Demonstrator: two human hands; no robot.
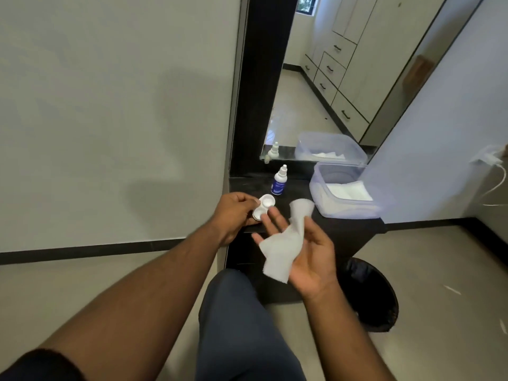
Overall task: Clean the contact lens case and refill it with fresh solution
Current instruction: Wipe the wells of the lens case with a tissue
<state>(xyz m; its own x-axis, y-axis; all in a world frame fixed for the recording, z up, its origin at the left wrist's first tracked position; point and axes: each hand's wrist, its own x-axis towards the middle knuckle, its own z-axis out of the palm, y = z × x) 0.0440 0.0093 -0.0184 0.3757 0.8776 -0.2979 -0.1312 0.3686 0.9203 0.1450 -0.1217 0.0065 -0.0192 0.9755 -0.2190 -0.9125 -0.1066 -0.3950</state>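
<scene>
Both bare forearms rise from the bottom edge, with a knee in dark blue trousers [242, 325] between them; the left sleeve is cut off at the bottom left corner. Taking the black shelf [351, 224] under the mirror [330, 78] as landmark: left of it runs plain grey wall with a black skirting line, and bare floor below, all open room.

At the shelf's front left corner the left hand [233, 213] holds the white contact lens case [263, 207], thumb and fingers clamped on its near end. Both wells face up, uncapped; what they contain is too small to tell. A dark ring shows beneath the case, hard to make out.

Behind the case, near the shelf's back edge, stands the solution bottle [279, 180], upright, white cap on, blue label unreadable.

Just off the shelf's front edge, the right hand [308, 259] is palm up, fingers spread apart, with a white tissue [286, 243] draped loosely across them; the tissue hides the thumb's grip, so whether it is pinched I cannot tell.

On the shelf's right end sits a translucent plastic tub [346, 210] of white tissues, overhanging the front edge slightly. Below the shelf's right side, a black-lined bin [376, 298] stands on the floor, partly hidden by the right forearm.
</scene>
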